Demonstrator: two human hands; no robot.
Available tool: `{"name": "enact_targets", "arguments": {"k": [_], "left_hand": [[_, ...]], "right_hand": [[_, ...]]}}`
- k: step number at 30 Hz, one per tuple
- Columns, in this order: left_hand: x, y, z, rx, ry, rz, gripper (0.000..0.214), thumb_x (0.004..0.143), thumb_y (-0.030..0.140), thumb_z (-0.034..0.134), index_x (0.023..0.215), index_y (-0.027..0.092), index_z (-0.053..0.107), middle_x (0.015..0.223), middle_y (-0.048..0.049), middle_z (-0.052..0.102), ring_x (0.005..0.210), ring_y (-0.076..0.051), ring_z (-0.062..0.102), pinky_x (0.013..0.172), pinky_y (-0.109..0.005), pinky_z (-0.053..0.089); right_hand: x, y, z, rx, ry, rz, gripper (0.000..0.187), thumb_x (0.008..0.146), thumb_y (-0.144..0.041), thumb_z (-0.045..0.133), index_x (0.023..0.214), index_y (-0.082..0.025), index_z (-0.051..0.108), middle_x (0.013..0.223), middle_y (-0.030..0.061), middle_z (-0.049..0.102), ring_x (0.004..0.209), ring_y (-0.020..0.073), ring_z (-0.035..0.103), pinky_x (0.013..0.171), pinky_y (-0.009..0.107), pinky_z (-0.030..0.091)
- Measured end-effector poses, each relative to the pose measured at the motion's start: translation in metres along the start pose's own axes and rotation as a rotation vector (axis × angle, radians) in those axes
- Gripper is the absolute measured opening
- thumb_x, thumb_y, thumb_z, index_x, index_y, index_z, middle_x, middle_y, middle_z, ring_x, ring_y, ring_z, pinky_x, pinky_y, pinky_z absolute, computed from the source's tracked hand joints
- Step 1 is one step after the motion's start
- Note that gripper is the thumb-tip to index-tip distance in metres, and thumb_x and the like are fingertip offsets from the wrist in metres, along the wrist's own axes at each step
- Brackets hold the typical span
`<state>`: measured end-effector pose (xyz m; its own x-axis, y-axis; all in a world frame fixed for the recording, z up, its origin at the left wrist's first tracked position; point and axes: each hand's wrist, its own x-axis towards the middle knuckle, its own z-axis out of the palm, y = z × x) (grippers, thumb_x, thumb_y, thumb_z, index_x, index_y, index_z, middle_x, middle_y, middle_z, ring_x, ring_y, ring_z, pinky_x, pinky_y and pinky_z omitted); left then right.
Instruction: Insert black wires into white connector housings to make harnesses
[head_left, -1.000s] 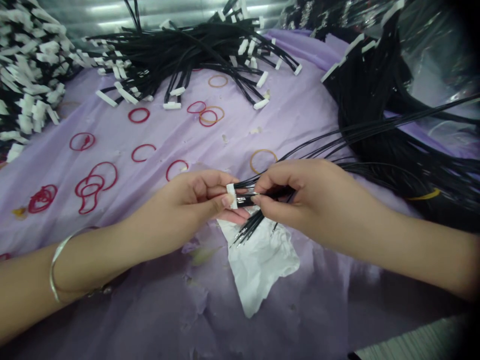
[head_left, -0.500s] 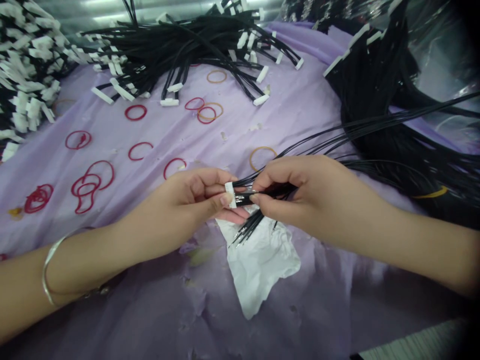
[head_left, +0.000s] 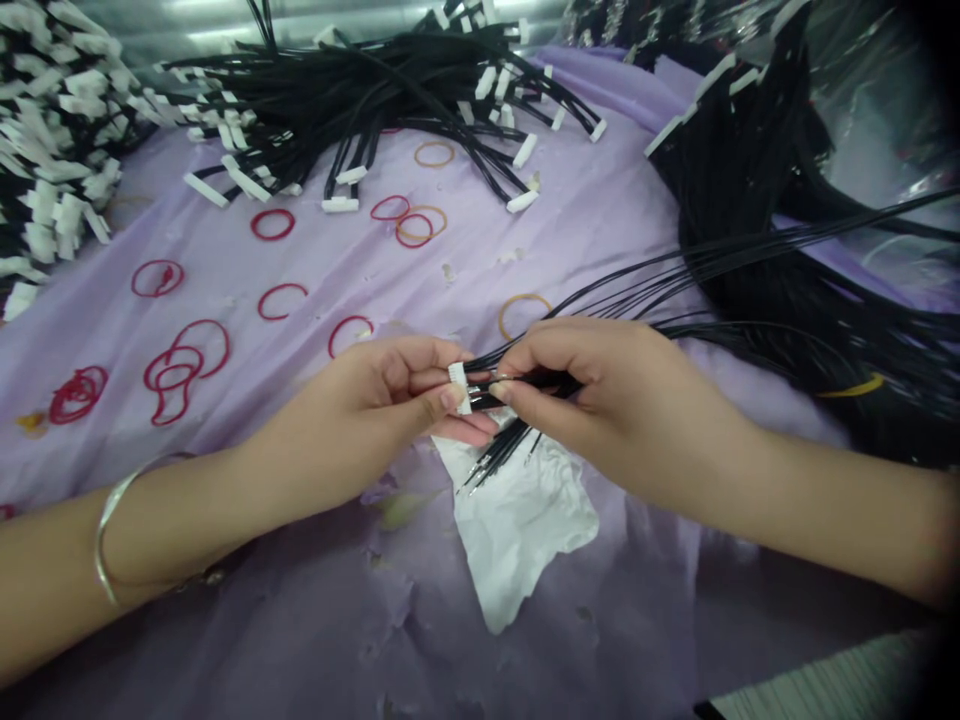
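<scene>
Between the thumb and fingers of my left hand [head_left: 397,395] is a small white connector housing [head_left: 459,388], with black wires entering its right side. My right hand [head_left: 585,390] pinches black wires [head_left: 540,380] just right of the housing, thumb and forefinger close to it. A loose bunch of wire ends with metal tips [head_left: 480,470] hangs below my right fingers. Under the hands lies a crumpled white piece of paper or cloth [head_left: 525,535]. The other ends of the wires run off to the upper right.
A purple sheet [head_left: 322,600] covers the table. Red rubber bands [head_left: 272,224] and tan ones [head_left: 433,154] are scattered on it. Finished-looking black cables [head_left: 360,90] with white connectors lie at the back, more white connectors [head_left: 75,100] at left, and a thick black wire bundle [head_left: 735,190] at right.
My right hand has shifted slightly left, closer to the connector housing. My left hand keeps its hold on the housing almost unmoved.
</scene>
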<state>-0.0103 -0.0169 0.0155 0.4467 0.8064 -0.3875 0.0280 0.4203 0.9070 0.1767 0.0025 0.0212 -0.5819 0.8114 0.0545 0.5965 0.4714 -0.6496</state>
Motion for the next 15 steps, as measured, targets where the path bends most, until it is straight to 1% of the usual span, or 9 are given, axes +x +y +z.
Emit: {"name": "enact_targets", "arguments": {"k": [5,10,13,15], "left_hand": [[-0.0008,0.0000,-0.0005,-0.051,0.026,-0.024,0.009,0.087,0.009,0.057,0.094,0.008,0.062,0.084,-0.0018,0.071,0.078,-0.011,0.069,0.082,-0.023,0.056],[0.0012,0.0022,0.0006,-0.066,0.019,-0.048,0.010,0.087,0.008,0.055,0.097,0.008,0.059,0.085,-0.0025,0.070,0.079,-0.011,0.069,0.081,-0.023,0.056],[0.0012,0.0029,0.0010,-0.072,0.024,-0.056,0.010,0.086,0.006,0.055,0.096,0.008,0.058,0.084,-0.0024,0.070,0.077,-0.011,0.069,0.080,-0.022,0.057],[0.0011,0.0027,0.0014,-0.074,0.031,-0.049,0.009,0.086,0.006,0.056,0.094,0.008,0.058,0.083,-0.0023,0.070,0.077,-0.011,0.069,0.079,-0.022,0.057]], "right_hand": [[-0.0010,0.0018,0.0004,-0.009,-0.020,0.010,0.014,0.082,-0.017,0.055,0.072,-0.018,0.063,0.065,-0.0027,0.060,0.057,0.0080,0.049,0.056,0.023,0.035],[-0.0031,0.0067,-0.0021,0.006,-0.040,0.012,0.007,0.079,-0.019,0.058,0.077,-0.019,0.065,0.073,-0.0028,0.064,0.065,0.0085,0.054,0.057,0.022,0.036],[-0.0023,0.0071,-0.0019,0.008,-0.057,0.028,0.009,0.079,-0.018,0.057,0.074,-0.020,0.064,0.069,-0.0032,0.062,0.061,0.0082,0.053,0.053,0.022,0.035],[-0.0014,0.0059,-0.0005,0.009,-0.038,0.039,0.010,0.078,-0.018,0.056,0.072,-0.019,0.064,0.067,-0.0032,0.061,0.059,0.0081,0.052,0.053,0.023,0.034]]}}
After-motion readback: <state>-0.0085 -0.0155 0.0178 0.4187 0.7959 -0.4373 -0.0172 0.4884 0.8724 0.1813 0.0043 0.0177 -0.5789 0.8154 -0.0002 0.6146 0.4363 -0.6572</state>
